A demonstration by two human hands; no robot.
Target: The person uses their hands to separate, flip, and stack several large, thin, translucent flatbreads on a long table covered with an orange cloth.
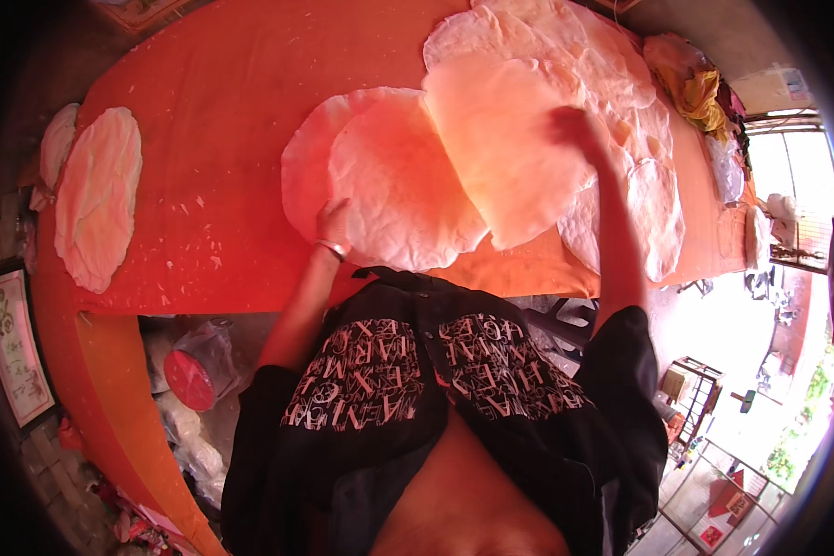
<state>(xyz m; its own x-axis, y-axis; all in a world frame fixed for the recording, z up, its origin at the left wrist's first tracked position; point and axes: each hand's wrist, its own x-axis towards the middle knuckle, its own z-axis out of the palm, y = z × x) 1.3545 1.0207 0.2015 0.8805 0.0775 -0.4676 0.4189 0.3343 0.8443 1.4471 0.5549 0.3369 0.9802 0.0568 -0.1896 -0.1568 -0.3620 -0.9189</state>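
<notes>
Large, thin, pale round flatbreads lie on an orange-red cloth. My left hand (334,222) is at the lower left edge of a small stack, its fingers curled over the rim of the upper flatbread (403,176). Under that one, another flatbread (306,153) shows to the left. To the right, a smoother flatbread (496,139) overlaps the stack and looks partly raised. My right hand (574,128), dark and a little blurred, is closed at its right side; its fingertips are hard to make out.
Wrinkled, overlapping flatbreads (649,204) cover the right part of the cloth-covered table (213,120). Another pale sheet (100,199) lies at the far left. Bundled fabric and bags (695,88) sit at the right edge. Below the table's near edge is a plastic bag (218,357).
</notes>
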